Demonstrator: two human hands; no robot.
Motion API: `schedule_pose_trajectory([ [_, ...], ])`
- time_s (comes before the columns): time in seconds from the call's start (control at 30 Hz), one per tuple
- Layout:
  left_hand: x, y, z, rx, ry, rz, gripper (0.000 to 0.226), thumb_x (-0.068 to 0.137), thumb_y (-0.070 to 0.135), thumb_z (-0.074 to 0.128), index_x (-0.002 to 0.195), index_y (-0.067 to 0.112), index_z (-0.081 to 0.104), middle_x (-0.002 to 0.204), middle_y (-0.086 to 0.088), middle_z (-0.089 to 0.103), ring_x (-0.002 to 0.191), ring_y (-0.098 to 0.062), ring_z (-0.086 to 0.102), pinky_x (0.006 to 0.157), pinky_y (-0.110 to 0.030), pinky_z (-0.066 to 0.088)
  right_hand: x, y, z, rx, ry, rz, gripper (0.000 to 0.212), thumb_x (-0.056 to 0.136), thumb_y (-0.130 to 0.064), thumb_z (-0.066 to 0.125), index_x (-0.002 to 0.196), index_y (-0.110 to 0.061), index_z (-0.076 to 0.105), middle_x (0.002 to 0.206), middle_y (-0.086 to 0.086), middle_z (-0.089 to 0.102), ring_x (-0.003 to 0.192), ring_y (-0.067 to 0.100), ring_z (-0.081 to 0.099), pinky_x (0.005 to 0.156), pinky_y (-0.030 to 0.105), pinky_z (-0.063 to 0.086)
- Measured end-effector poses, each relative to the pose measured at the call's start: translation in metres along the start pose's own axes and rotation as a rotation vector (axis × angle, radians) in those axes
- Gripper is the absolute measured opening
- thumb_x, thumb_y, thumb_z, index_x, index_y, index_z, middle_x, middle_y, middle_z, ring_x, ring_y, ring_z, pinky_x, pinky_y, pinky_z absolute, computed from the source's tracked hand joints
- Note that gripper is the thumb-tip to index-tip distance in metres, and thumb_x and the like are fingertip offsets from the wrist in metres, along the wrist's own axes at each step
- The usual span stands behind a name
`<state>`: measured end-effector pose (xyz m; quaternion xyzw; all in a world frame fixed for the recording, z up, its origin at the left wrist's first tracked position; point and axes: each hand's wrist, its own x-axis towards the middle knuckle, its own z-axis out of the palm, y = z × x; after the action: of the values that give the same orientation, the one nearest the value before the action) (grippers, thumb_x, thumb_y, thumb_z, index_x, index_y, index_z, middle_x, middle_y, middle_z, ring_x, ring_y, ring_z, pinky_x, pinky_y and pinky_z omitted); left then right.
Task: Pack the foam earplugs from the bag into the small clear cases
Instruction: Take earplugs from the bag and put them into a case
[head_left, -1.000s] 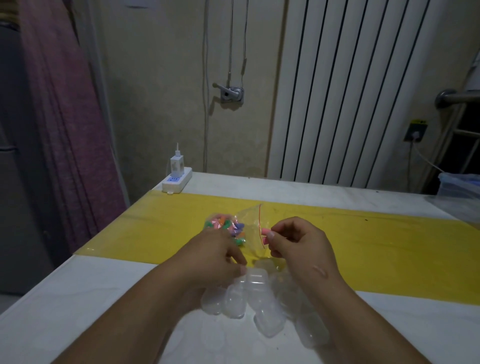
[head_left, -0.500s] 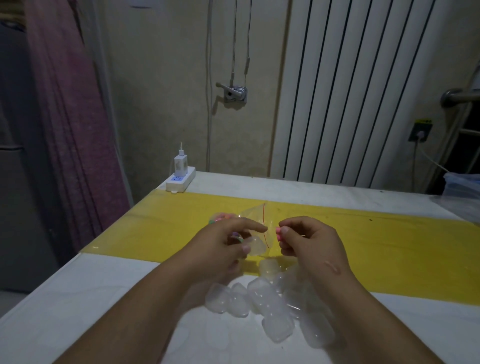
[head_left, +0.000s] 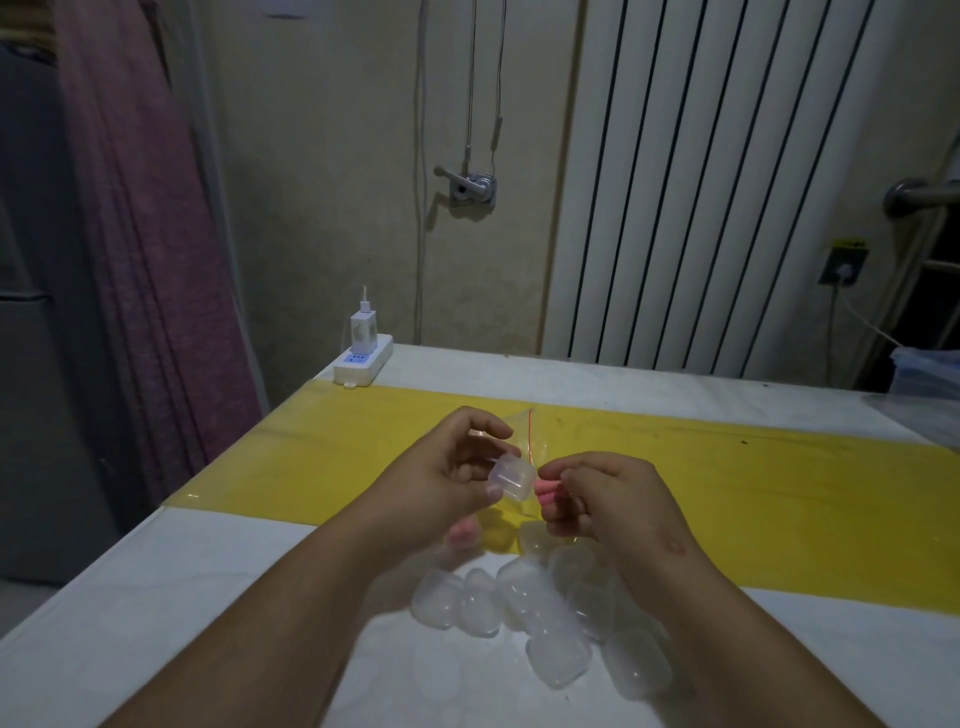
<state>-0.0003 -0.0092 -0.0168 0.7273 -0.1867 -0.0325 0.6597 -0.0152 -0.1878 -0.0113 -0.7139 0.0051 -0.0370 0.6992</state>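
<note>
My left hand (head_left: 441, 483) grips a small clear case (head_left: 511, 476) between thumb and fingers, lifted above the table. My right hand (head_left: 608, 493) pinches a pink foam earplug (head_left: 546, 492) right beside the case. The clear zip bag (head_left: 527, 434) with a red seal line lies on the yellow mat behind my hands, and my hands hide most of it. A heap of several empty clear cases (head_left: 540, 613) rests on the white table below my wrists. A pink blur (head_left: 464, 535) shows under my left hand; what it is I cannot tell.
A yellow mat (head_left: 727, 493) crosses the white table (head_left: 156, 597). A white power strip with a charger (head_left: 362, 353) sits at the far left corner. A clear plastic box (head_left: 924, 379) stands at the right edge. A radiator and wall stand behind the table.
My left hand has lifted a clear case off the heap and turned it toward the right hand. My right hand, with the pink earplug, came away from the bag toward the case.
</note>
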Motion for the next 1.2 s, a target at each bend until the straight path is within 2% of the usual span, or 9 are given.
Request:
schedule_pose_trajectory([
  [0.13, -0.0003, -0.0001, 0.0009, -0.02, -0.001, 0.018, 0.049, 0.082, -0.02, 0.058, 0.111, 0.019, 0.057, 0.112, -0.007, 0.066, 0.095, -0.012, 0.067, 0.082, -0.03, 0.054, -0.0029, 0.0005, -0.0026, -0.075, -0.075, -0.044, 0.022, 0.088, -0.015, 0.068, 0.077, 0.004, 0.071, 0.06, 0.007, 0.058, 0.056, 0.018, 0.051, 0.056, 0.029, 0.047],
  [0.23, -0.0012, 0.001, 0.0023, -0.002, 0.004, 0.02, 0.053, 0.08, -0.019, 0.061, 0.116, 0.02, 0.058, 0.116, -0.012, 0.061, 0.097, -0.015, 0.066, 0.085, -0.036, 0.054, -0.0043, 0.002, -0.0015, -0.278, -0.064, -0.141, 0.005, 0.079, -0.012, 0.077, 0.078, -0.009, 0.073, 0.061, 0.001, 0.062, 0.056, 0.013, 0.055, 0.057, 0.025, 0.048],
  [0.4, -0.0008, 0.0015, 0.0037, 0.043, 0.085, 0.009, 0.037, 0.069, 0.012, 0.078, 0.1, 0.029, 0.07, 0.108, -0.003, 0.068, 0.093, -0.016, 0.069, 0.084, -0.038, 0.057, -0.0028, 0.0034, 0.0, -0.421, 0.048, -0.259, 0.013, 0.076, -0.011, 0.08, 0.077, -0.023, 0.073, 0.067, -0.009, 0.069, 0.062, 0.002, 0.062, 0.06, 0.017, 0.049],
  [0.57, -0.0011, 0.0033, 0.0064, 0.043, 0.11, 0.046, 0.03, 0.076, -0.008, 0.074, 0.096, 0.014, 0.072, 0.097, -0.008, 0.074, 0.092, -0.019, 0.071, 0.08, -0.029, 0.059, -0.0018, 0.0072, 0.0014, -0.441, 0.063, -0.3, 0.015, 0.079, -0.014, 0.075, 0.075, -0.028, 0.072, 0.069, -0.017, 0.07, 0.065, 0.001, 0.064, 0.062, 0.016, 0.049],
  [0.67, 0.0001, 0.0029, 0.0053, 0.009, 0.139, 0.069, 0.032, 0.073, -0.014, 0.073, 0.092, 0.011, 0.068, 0.1, -0.006, 0.074, 0.097, -0.022, 0.07, 0.083, -0.035, 0.059, -0.0009, 0.0072, 0.0015, -0.342, 0.062, -0.244, 0.016, 0.081, -0.008, 0.07, 0.075, -0.023, 0.074, 0.065, -0.008, 0.069, 0.061, 0.011, 0.064, 0.063, 0.03, 0.055],
  [0.8, 0.0002, 0.0026, 0.0045, 0.02, 0.156, 0.109, 0.034, 0.07, -0.017, 0.074, 0.086, 0.012, 0.066, 0.103, 0.002, 0.074, 0.1, -0.016, 0.069, 0.08, -0.028, 0.057, -0.001, 0.0049, 0.0015, -0.204, -0.004, -0.186, 0.016, 0.084, 0.001, 0.067, 0.076, -0.012, 0.073, 0.059, 0.004, 0.065, 0.055, 0.015, 0.058, 0.055, 0.026, 0.052],
  [0.9, 0.0004, 0.0033, 0.0045, 0.106, 0.183, 0.125, 0.032, 0.068, -0.011, 0.078, 0.085, 0.014, 0.066, 0.104, 0.011, 0.073, 0.098, -0.014, 0.068, 0.082, -0.032, 0.057, -0.0025, 0.0058, 0.0038, -0.152, -0.069, -0.141, 0.016, 0.084, 0.002, 0.066, 0.075, -0.008, 0.074, 0.058, 0.006, 0.064, 0.055, 0.017, 0.056, 0.057, 0.029, 0.051],
  [1.07, 0.0003, 0.0037, 0.0078, 0.032, 0.196, 0.129, 0.028, 0.071, -0.01, 0.077, 0.091, 0.007, 0.066, 0.107, 0.002, 0.071, 0.094, -0.014, 0.069, 0.079, -0.027, 0.059, -0.0034, 0.0025, 0.0031, 0.008, -0.127, -0.058, 0.014, 0.086, -0.003, 0.065, 0.082, 0.008, 0.072, 0.067, 0.013, 0.06, 0.064, 0.021, 0.054, 0.064, 0.034, 0.049],
  [1.2, 0.0015, 0.0007, 0.0088, 0.065, 0.186, 0.143, 0.026, 0.076, -0.006, 0.076, 0.098, 0.005, 0.069, 0.103, -0.002, 0.074, 0.094, -0.014, 0.07, 0.083, -0.027, 0.057, -0.0025, 0.0007, 0.0009, 0.008, -0.115, -0.083, 0.011, 0.085, -0.003, 0.068, 0.083, 0.005, 0.074, 0.065, 0.01, 0.059, 0.061, 0.017, 0.054, 0.06, 0.029, 0.05],
])
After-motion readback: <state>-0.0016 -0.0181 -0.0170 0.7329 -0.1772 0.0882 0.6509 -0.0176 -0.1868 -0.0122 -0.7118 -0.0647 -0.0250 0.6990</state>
